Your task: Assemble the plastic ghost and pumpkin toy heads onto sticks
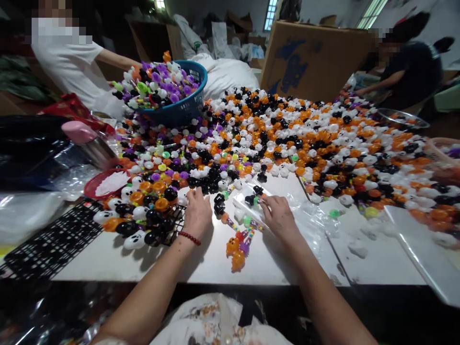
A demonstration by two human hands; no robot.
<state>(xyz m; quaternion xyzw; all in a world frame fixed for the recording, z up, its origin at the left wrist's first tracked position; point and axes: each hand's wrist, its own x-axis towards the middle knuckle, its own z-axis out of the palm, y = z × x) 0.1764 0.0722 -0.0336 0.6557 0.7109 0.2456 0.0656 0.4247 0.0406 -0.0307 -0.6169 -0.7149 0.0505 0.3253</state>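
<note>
My left hand (198, 213), with a red bead bracelet on its wrist, has its fingers curled at the right edge of a black grid rack (178, 218); what they grip, if anything, is hidden. In that rack stand several toppers, among them a white ghost (135, 239) and an orange pumpkin (161, 204). My right hand (282, 216) pinches a small candy-filled tube with a black topper (250, 200), over transparent plastic bags (296, 199). Between my hands lie loose tubes with orange (237, 261), purple (245, 247) and black toppers (219, 203).
A big heap of mixed toppers (280, 124) covers the table's far side. A person (68, 62) at left touches a full blue basket (196, 98); another person (413, 72) bends at right. Left stand a red basket (94, 184), a pink-lidded flask (89, 143) and a flat black grid (53, 237).
</note>
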